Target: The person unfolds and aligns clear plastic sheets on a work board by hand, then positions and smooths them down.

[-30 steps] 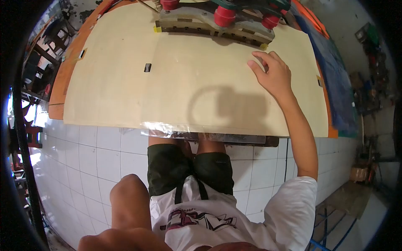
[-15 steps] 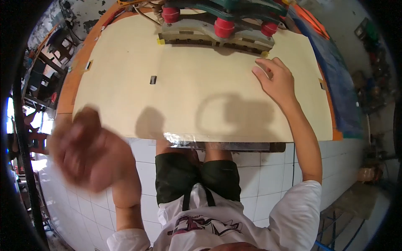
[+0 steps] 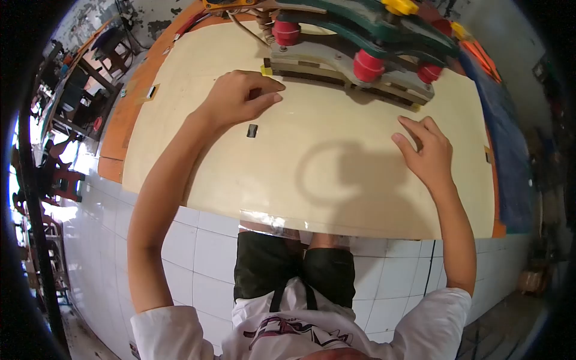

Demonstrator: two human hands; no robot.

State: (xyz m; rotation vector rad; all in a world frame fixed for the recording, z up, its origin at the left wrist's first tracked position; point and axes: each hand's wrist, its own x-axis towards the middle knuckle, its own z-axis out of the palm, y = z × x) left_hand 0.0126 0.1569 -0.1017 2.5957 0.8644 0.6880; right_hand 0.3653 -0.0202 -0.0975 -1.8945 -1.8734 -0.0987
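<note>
A wide cream sheet (image 3: 288,174) covers the worktable, with a small dark rectangular piece (image 3: 252,131) on it. At the far side stands a green machine arm (image 3: 360,36) with red round knobs (image 3: 368,65) over a grey metal plate (image 3: 327,60). Yellow bits mark both ends of this plate's lower edge. My left hand (image 3: 243,99) is just in front of the plate's left end, thumb and fingers apart, holding nothing. Below the plate's right end, my right hand (image 3: 429,150) is also empty, its fingers curved and apart from the thumb. Whether either hand touches the sheet, I cannot tell.
The orange tabletop edge (image 3: 114,153) shows along the left. Blue sheeting (image 3: 519,174) hangs at the right side. A clear plastic strip (image 3: 264,221) lines the sheet's front edge. A cable (image 3: 246,30) runs behind the plate. A red stool (image 3: 67,183) stands at left.
My left hand has swung from the lower left, off the sheet, up to the plate's left end. My right hand keeps its place near the right end. The view has shifted slightly.
</note>
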